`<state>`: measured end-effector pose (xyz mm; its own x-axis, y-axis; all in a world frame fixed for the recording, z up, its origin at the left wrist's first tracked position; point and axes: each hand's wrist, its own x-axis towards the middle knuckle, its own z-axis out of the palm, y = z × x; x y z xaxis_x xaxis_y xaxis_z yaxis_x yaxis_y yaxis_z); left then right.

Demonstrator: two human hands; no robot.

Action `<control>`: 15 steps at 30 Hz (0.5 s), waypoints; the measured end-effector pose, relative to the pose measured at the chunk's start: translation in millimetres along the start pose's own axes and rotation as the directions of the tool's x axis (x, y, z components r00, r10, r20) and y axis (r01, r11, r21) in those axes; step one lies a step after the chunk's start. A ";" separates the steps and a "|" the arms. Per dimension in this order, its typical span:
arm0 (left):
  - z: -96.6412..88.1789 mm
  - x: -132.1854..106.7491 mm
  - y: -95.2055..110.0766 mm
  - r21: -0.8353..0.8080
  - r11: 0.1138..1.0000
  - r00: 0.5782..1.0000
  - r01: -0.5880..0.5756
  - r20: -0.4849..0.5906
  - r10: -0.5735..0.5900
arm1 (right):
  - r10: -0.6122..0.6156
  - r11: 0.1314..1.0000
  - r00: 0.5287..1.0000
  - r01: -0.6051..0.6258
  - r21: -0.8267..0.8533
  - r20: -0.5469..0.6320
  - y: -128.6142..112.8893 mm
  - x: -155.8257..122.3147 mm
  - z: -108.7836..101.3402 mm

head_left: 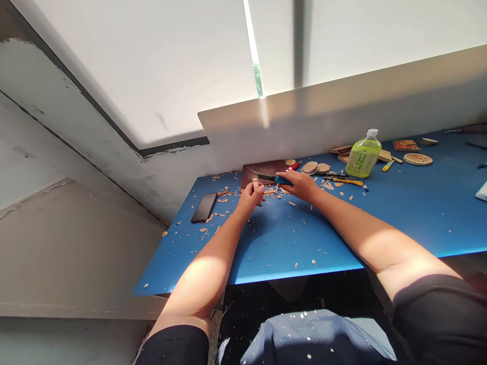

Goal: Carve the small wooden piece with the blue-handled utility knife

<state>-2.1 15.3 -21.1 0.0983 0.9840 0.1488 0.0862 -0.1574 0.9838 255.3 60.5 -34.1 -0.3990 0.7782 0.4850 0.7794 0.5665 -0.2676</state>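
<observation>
Little pale wood stick (255, 188) is sitting right in the fingers of the left hand (248, 199), standing roughly upright with its top poking out above the grip. The right hand (299, 185) is wrapped around a blue-handled utility knife (282, 180), with the blade pointing left, right by the top of the stick. Can't really tell from this angle if the blade's actually touching the wood. So the hands are apart, but only just, each one clamped on its own thing.

Right under and around them there's a mess of wood shavings (274, 191) all over the blue tabletop (289, 248), and a dark brown board (263, 170) sits just behind the knife. A few round wooden discs (310, 167) lie past the right hand, next to a yellow-handled knife (348, 181). Further right there's a green bottle of tea (364, 154) with a white cap, plus a round decorated wooden plaque (417, 159). Off to the left, a black phone (204, 207) lies among the chips.
</observation>
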 end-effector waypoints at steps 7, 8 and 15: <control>-4.9 4.7 -6.6 0.084 0.996 0.999 0.033 0.030 -0.036 | -0.035 0.996 0.999 0.037 0.082 -0.032 -6.0 0.0 -2.6; -5.5 4.9 -7.2 0.094 0.995 0.999 0.029 0.037 -0.033 | -0.043 0.989 0.998 0.049 0.142 -0.048 -8.2 1.0 -3.3; -7.1 5.6 -12.0 0.144 0.989 0.997 -0.018 0.074 0.007 | 0.034 0.777 0.995 -0.084 0.623 0.093 -28.6 6.5 -2.6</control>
<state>-9.6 23.3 -31.4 0.1718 0.9739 0.1480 0.2263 -0.1853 0.9563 231.7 48.7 -21.1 -0.4157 0.8186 0.3964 0.3385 0.5438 -0.7680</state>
